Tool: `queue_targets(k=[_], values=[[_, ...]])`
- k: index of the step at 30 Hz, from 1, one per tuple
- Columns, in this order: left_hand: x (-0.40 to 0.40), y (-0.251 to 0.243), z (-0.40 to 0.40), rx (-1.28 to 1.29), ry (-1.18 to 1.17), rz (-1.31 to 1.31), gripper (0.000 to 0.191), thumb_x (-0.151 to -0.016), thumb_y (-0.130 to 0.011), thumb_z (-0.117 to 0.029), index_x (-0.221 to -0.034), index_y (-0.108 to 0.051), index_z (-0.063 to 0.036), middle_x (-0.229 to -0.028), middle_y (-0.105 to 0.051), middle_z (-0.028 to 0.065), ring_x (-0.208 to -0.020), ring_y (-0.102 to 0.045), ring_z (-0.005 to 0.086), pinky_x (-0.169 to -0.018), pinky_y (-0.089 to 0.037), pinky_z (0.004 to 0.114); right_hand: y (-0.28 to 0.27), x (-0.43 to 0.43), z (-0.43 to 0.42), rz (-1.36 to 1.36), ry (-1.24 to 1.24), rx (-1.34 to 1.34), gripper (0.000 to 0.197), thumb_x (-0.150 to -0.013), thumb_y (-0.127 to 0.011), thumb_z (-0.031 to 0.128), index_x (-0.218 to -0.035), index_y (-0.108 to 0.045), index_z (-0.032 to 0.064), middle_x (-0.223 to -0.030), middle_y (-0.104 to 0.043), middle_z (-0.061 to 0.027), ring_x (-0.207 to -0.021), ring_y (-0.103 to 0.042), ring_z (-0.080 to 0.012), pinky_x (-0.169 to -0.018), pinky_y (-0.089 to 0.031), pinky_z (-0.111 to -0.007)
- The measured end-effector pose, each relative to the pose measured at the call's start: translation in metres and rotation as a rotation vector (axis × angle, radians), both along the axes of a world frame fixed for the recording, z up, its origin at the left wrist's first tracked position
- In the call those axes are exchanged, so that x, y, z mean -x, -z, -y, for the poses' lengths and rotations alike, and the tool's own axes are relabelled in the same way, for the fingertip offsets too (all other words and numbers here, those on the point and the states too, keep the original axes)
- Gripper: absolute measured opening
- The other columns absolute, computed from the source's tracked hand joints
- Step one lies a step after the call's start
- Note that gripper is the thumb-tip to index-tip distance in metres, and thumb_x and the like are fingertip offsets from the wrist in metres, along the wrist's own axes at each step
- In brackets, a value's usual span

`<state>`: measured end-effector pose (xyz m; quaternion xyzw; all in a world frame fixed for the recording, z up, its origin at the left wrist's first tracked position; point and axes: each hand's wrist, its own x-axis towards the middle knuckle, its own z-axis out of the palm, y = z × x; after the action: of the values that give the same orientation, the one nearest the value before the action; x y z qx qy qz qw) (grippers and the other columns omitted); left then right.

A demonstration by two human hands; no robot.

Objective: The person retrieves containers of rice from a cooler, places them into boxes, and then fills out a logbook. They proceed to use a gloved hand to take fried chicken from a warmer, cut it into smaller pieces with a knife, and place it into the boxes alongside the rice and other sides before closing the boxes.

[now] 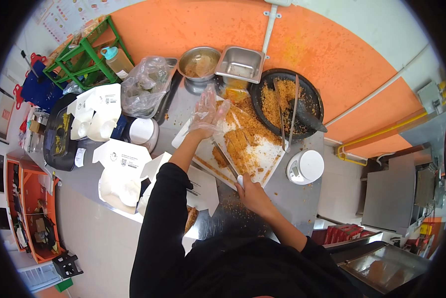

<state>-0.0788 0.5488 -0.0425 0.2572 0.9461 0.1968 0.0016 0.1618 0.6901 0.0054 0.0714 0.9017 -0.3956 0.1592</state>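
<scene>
My right hand, bare, grips the white handle of a kitchen knife. The blade reaches diagonally across a white cutting board strewn with brown crumbs. My left hand wears a clear plastic glove and is held out flat over the board's left part, with its thumb apart and nothing in it. The knife's tip lies close to my left wrist; whether they touch I cannot tell. Beside the blade rests a breaded cutlet cut into strips, and a smaller breaded piece lies on its other side.
Behind the board stand a stone mortar with crumbs, pestle and metal tongs, a steel bowl and a steel pan. Digital scales sit right. Open takeaway boxes, a plastic bag and a green rack occupy the left.
</scene>
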Motion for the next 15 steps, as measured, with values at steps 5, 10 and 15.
queue_targets(k=[5,10,15], values=[[0.001,-0.01,-0.017,0.004,0.052,0.115,0.073,-0.094,-0.021,-0.051,-0.144,0.007,-0.0057,-0.151,0.002,0.0165,-0.139,0.007,0.0326,-0.112,-0.002,0.041,0.035,-0.011,0.012,-0.013,0.123,-0.015,0.029,-0.092,-0.043,0.025,-0.108,-0.037,0.001,-0.074,-0.059,-0.0312,-0.07,-0.059,-0.0504,-0.063,-0.048,-0.054],[0.002,0.003,0.024,0.055,-0.005,-0.092,0.07,-0.094,-0.031,-0.046,-0.145,-0.004,-0.0054,-0.152,-0.007,0.0115,-0.139,-0.002,0.0332,-0.111,-0.007,0.047,0.034,-0.009,0.038,0.004,0.039,-0.174,0.032,-0.091,-0.044,0.025,-0.11,-0.036,-0.0004,-0.074,-0.061,-0.0289,-0.071,-0.06,-0.0486,-0.062,-0.049,-0.053],[-0.036,-0.063,0.008,0.296,-0.25,-0.318,0.071,-0.093,-0.035,-0.046,-0.143,-0.012,-0.0014,-0.148,-0.016,0.0191,-0.138,-0.014,0.0321,-0.11,-0.014,0.045,0.05,0.01,0.004,-0.23,0.064,-0.079,0.032,-0.092,-0.048,0.025,-0.108,-0.038,-0.0002,-0.071,-0.06,-0.0248,-0.06,-0.063,-0.0363,-0.052,-0.049,-0.046]])
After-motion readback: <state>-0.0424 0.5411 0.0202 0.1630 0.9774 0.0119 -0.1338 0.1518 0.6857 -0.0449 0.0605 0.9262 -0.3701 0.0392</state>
